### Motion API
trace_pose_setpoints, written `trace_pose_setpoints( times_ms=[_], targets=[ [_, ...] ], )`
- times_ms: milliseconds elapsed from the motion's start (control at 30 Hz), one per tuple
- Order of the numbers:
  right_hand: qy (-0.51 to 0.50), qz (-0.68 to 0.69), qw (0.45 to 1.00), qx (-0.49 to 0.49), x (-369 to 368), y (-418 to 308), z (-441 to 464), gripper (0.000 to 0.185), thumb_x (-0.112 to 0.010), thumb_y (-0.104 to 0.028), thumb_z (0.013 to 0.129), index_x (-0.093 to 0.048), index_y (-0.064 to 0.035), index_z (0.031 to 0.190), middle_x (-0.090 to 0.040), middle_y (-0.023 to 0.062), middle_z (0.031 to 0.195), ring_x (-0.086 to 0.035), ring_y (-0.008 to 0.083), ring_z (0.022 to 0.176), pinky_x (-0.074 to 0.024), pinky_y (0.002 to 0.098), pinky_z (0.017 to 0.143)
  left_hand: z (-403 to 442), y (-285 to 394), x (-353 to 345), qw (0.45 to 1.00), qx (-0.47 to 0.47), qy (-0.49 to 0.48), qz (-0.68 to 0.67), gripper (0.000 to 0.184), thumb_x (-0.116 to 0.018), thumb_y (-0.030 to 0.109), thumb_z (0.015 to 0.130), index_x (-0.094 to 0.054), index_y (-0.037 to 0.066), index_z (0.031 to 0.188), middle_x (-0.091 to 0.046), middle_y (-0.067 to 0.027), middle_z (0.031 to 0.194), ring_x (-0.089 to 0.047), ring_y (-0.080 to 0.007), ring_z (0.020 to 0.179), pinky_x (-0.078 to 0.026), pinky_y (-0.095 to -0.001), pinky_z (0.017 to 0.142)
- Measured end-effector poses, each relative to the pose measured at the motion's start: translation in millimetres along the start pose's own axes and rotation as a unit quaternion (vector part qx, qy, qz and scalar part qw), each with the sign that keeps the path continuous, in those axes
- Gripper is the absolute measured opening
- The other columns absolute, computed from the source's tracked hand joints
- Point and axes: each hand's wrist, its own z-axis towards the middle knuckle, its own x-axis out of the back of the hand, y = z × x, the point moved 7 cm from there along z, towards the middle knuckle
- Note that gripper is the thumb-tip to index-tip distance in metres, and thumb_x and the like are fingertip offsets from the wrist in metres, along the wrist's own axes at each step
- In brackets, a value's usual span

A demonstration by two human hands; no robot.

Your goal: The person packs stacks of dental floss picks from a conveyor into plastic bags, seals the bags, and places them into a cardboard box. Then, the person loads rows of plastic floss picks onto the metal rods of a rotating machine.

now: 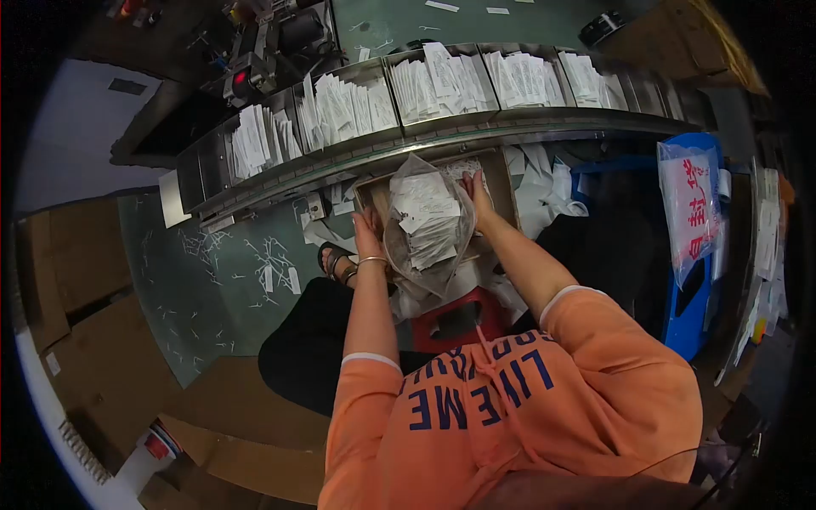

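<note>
I have the clear plastic bag (429,270) between my two hands, its mouth open toward me and its inside packed with narrow white packets (425,217). My left hand (367,236) lies along the left side of the bag, fingers fairly straight, pressing rather than clenched. My right hand (478,201) grasps it from the right; I can't make out how all those fingers bend. The bag sits over an open cardboard box (506,183), just in front of my knees and beyond the red stool (433,331). Past the box runs a metal rack (446,121) split into compartments, several of them filled with upright white packets. Small white pieces (270,255) lie scattered on the green floor (183,302) to my left. To my right, a plastic bag with red writing (690,204) hangs against a blue chair (690,323).
</note>
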Motion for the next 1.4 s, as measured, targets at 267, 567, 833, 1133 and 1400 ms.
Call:
trace_pose_setpoints(
  times_ms=[267, 567, 833, 1133, 1400],
  targets=[
    [-0.050, -0.049, 0.997, -0.040, -101.9, 24.1, -44.0, 0.079, -0.028, -0.065, 0.084, -0.025, -0.0073, 0.137, -0.032, 0.0078, 0.138, -0.033, 0.0232, 0.123, -0.0250, 0.0345, 0.102, 19.2, -14.8, 5.5, 0.983, 0.117, -0.013, -0.142, 0.059, -0.031, 0.051, 0.090, -0.042, 0.005, 0.126, -0.055, -0.0113, 0.115, -0.056, -0.0279, 0.098, -0.048, -0.0390, 0.078],
    [-0.038, -0.089, 0.993, 0.067, -86.4, 21.9, -62.9, 0.076, -0.026, -0.062, 0.086, -0.017, -0.0075, 0.139, -0.024, 0.0163, 0.141, -0.025, 0.0238, 0.129, -0.0167, 0.0322, 0.106, 11.9, 7.2, 14.6, 0.998, 0.005, 0.039, -0.047, 0.052, -0.035, 0.043, 0.092, -0.047, 0.003, 0.122, -0.055, -0.0080, 0.114, -0.055, -0.0246, 0.100, -0.043, -0.0317, 0.085],
    [-0.044, -0.234, 0.964, 0.121, -102.2, -41.6, -112.4, 0.056, -0.036, -0.048, 0.090, -0.036, -0.0069, 0.128, -0.049, 0.0074, 0.117, -0.046, 0.0166, 0.108, -0.0315, 0.0313, 0.096, -90.9, 102.3, -126.0, 0.591, -0.330, -0.195, 0.710, 0.029, -0.048, -0.002, 0.074, -0.053, -0.007, 0.102, -0.053, -0.0233, 0.109, -0.050, -0.0339, 0.104, -0.040, -0.0361, 0.089],
    [0.092, -0.474, 0.727, 0.488, -50.9, -356.8, -133.8, 0.057, -0.067, -0.029, 0.071, -0.048, 0.0005, 0.117, -0.055, 0.0173, 0.108, -0.054, 0.0266, 0.100, -0.0432, 0.0341, 0.085, -22.4, 37.1, -141.9, 0.298, -0.332, -0.093, 0.890, 0.039, -0.045, 0.013, 0.080, -0.049, 0.006, 0.118, -0.056, -0.0120, 0.105, -0.052, -0.0282, 0.098, -0.042, -0.0407, 0.075],
    [0.241, -0.674, 0.683, 0.143, 82.2, -512.1, -40.1, 0.082, -0.073, -0.052, 0.055, -0.054, 0.0016, 0.114, -0.049, 0.0205, 0.123, -0.049, 0.0300, 0.112, -0.0407, 0.0351, 0.090, -5.7, 46.5, -129.8, 0.452, -0.374, -0.142, 0.797, 0.040, -0.050, 0.009, 0.072, -0.048, -0.001, 0.111, -0.052, -0.0193, 0.107, -0.053, -0.0362, 0.090, -0.039, -0.0496, 0.080]
  ],
)
